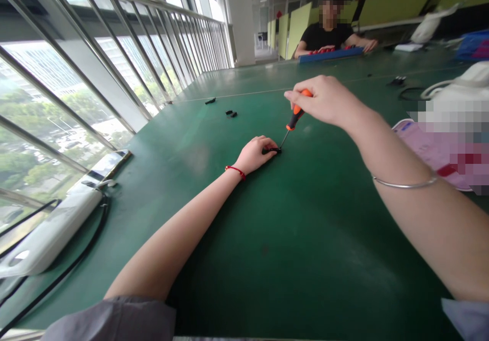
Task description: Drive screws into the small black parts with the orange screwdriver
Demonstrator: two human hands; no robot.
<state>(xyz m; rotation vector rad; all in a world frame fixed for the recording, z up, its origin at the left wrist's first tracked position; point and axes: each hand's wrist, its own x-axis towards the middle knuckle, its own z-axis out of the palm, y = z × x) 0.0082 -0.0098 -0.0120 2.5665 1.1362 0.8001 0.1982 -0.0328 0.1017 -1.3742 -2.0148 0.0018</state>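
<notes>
My right hand (324,99) is closed around the orange and black handle of a screwdriver (295,117). The screwdriver leans, its thin metal shaft slanting down to the left. Its tip meets the right end of a small black part (273,150) lying on the green tabletop (267,239). Low on the table, my left hand (257,153) pinches that part between thumb and fingers, which hide some of it. What kind of part it is I cannot make out. Farther back lie several similar small black pieces (229,112), apart from both hands.
Along the left edge lie a white power strip (57,229), black cables (95,229) and a phone-like slab (110,164) beside a metal railing (133,35). A pink bag (428,150) sits at right. Across the table, a person (328,33) sits behind a blue tray (330,56).
</notes>
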